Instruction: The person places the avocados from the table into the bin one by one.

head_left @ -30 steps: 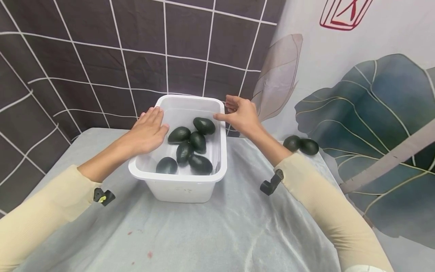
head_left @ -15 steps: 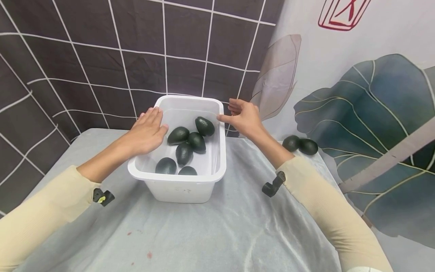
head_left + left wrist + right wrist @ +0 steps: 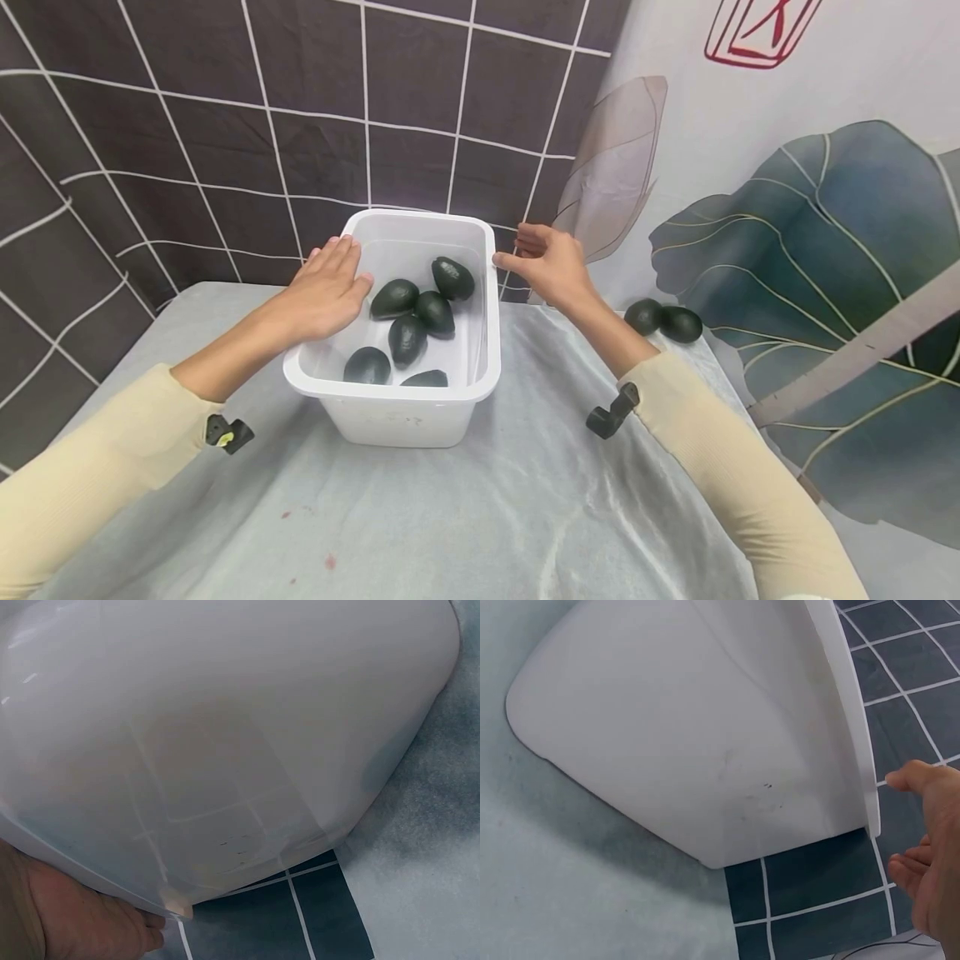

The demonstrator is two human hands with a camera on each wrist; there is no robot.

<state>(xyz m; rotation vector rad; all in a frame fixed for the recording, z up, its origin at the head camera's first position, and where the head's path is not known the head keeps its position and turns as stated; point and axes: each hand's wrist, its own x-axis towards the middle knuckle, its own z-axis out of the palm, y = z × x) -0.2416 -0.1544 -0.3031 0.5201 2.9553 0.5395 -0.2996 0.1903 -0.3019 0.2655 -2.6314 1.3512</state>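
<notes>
A white plastic tub (image 3: 405, 421) stands on the cloth-covered table with several dark green avocados (image 3: 406, 337) lying on its floor. One avocado (image 3: 427, 379) is half hidden behind the near wall. My left hand (image 3: 322, 292) lies over the tub's left rim, fingers straight. In the left wrist view that hand (image 3: 90, 919) shows beside the rim, below the tub's outer wall (image 3: 225, 750). My right hand (image 3: 555, 262) is just right of the right rim, fingers loosely bent and holding nothing. The right wrist view shows its thumb (image 3: 911, 776) a little apart from the rim.
Two more avocados (image 3: 663, 320) sit on the table's right side, beyond the right forearm. A dark sheet with a white grid (image 3: 315, 150) hangs close behind the tub. The grey cloth (image 3: 420, 525) spreads out in front of it.
My right hand has drawn back to the right, off the tub's right rim. An avocado at the tub's near end has rolled toward the near wall. The left hand stays put.
</notes>
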